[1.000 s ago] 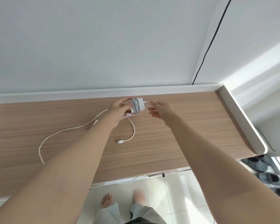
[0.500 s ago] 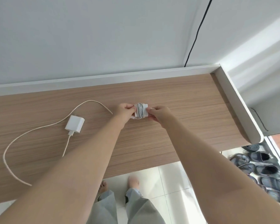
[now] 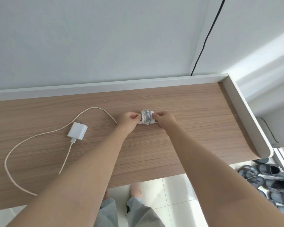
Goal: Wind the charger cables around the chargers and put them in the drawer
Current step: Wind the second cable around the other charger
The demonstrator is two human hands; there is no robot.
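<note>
While both hands [image 3: 129,119] [image 3: 164,119] pinch the wound charger [image 3: 147,119], second charger [image 3: 77,131] lies unwound; drawer unseen, nothing stowed.

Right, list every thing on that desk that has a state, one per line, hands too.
Wound charger: cable wrapped round it, held between both hands just above the desk.
Second charger: lying flat on the desk, not wound.
Its cable: loose, looping across the desk.
Left hand: pinches the wound charger's left end.
Right hand: grips its right end.
</note>
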